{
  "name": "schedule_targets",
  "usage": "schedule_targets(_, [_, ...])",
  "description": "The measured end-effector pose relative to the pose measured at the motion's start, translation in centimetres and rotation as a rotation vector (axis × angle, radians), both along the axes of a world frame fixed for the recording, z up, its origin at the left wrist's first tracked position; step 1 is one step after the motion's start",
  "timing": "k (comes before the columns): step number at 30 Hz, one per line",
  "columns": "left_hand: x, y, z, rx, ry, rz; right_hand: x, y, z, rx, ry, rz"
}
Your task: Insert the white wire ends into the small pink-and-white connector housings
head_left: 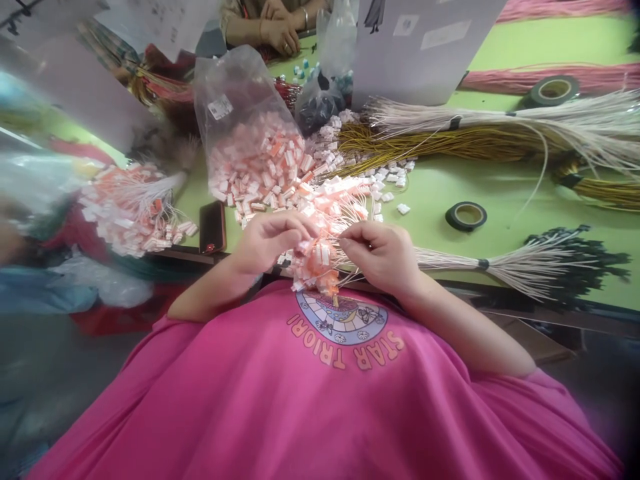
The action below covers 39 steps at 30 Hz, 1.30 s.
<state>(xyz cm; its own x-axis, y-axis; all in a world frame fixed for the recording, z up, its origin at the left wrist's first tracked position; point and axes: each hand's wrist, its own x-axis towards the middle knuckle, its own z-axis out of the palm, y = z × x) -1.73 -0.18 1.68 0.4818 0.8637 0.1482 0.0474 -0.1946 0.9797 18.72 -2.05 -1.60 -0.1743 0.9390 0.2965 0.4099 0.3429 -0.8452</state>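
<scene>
My left hand (277,243) is closed in a pinch on a small white-and-orange plastic connector housing (303,247). Facing it, my right hand (384,257) pinches a thin white wire; its tip is too small to make out. Between and below the hands hangs a cluster of connector housings (323,257) on white wires, at the table's front edge. The white wire bundle (445,260) runs right from under my right hand, bound with black tape and ending in black connectors (575,260).
Loose housings spill from a clear plastic bag (240,87). A phone (213,227) lies left, near another wired cluster (133,207). Black tape rolls (466,216) and yellow wire bundles (450,143) lie right. Across the table are another person's hands (283,30), beside a grey panel (420,53).
</scene>
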Motion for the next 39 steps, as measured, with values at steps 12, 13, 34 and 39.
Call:
schedule_targets(12, [1.1, -0.3, -0.3, -0.096, 0.208, 0.193, -0.5, 0.5, 0.4, -0.051, -0.051, -0.003])
schedule_targets(13, [1.1, -0.3, -0.4, -0.077, 0.224, 0.200, -0.5, 0.5, 0.4, -0.050, -0.055, -0.001])
schedule_targets(34, [1.3, 0.0, -1.5, 0.111, 0.297, 0.158, -0.9, 0.7, 0.4, -0.029, -0.121, 0.050])
schedule_targets(39, [1.7, 0.1, -1.1, 0.174, 0.371, 0.136, -1.1, 0.9, 0.0, -0.039, -0.131, 0.034])
